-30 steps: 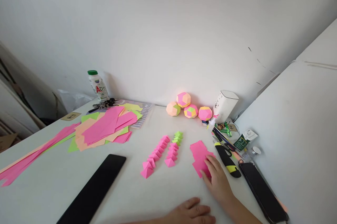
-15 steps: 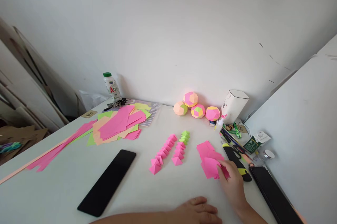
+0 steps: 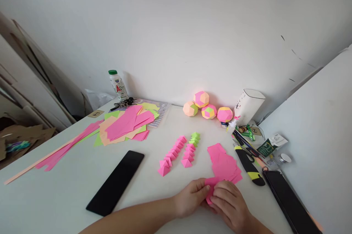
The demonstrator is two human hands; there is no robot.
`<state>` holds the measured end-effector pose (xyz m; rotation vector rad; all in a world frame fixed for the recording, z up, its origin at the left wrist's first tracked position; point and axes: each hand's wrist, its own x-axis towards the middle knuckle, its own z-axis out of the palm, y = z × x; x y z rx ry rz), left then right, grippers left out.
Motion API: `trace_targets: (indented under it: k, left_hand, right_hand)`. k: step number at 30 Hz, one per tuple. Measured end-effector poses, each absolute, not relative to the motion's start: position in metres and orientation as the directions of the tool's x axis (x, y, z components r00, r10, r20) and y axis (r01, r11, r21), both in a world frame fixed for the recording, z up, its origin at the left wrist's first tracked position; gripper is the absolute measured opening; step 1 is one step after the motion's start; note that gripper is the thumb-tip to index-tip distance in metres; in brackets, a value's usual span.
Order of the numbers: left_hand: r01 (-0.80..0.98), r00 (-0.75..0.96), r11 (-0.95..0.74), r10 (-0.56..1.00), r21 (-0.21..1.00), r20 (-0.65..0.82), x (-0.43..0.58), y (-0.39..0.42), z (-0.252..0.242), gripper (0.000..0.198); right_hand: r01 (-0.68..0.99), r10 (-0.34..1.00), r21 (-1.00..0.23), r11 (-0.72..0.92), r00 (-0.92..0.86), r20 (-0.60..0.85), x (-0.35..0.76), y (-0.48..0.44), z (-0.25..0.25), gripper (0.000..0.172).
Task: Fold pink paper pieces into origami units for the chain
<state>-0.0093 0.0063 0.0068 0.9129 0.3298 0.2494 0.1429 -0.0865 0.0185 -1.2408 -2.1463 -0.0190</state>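
Note:
A small pink paper piece (image 3: 210,191) is held between both hands above the front of the table. My left hand (image 3: 189,198) pinches its left side, thumb on top. My right hand (image 3: 230,201) is closed around its right side, and the fingers cover much of it. Just beyond the hands lies a loose pile of flat pink paper pieces (image 3: 224,162). To the left of that pile stand two rows of folded paper pyramids: a pink row (image 3: 173,153) and a pink and green row (image 3: 190,149).
Faceted paper balls (image 3: 209,111) sit by the wall, beside a white container (image 3: 249,105). At right lie a utility knife (image 3: 249,166) and a black case (image 3: 288,201). A black flat slab (image 3: 117,182), coloured paper sheets (image 3: 123,125) and a bottle (image 3: 118,85) are at left.
My right hand has lifted a pink paper piece off the pile and drawn it closer. My left hand, flat on the table before, has risen and now grips it too.

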Motion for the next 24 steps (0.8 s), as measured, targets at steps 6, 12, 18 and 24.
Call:
trace_targets:
  k: [6, 12, 18, 24]
  left_hand:
    - [0.087, 0.939, 0.51, 0.244, 0.856, -0.241, -0.013, 0.008, 0.018, 0.044]
    - [0.087, 0.895, 0.515, 0.336, 0.853, -0.294, -0.01, 0.004, 0.014, 0.047]
    - [-0.041, 0.847, 0.484, 0.48, 0.874, -0.226, -0.013, -0.002, 0.011, 0.043]
    - [-0.067, 0.879, 0.431, 0.453, 0.9, -0.151, -0.014, -0.002, 0.006, 0.041]
  right_hand:
    - [0.75, 0.837, -0.545, 0.374, -0.02, 0.547, 0.144, -0.084, 0.017, 0.019]
    - [0.51, 0.936, -0.824, 0.245, 0.097, 0.338, 0.14, -0.081, 0.018, 0.023]
    - [0.378, 0.951, -0.918, 0.119, 0.223, 0.216, 0.144, -0.08, 0.012, 0.027]
    - [0.193, 0.983, -0.98, 0.047, 0.167, 0.08, 0.143, -0.081, 0.011, 0.025]
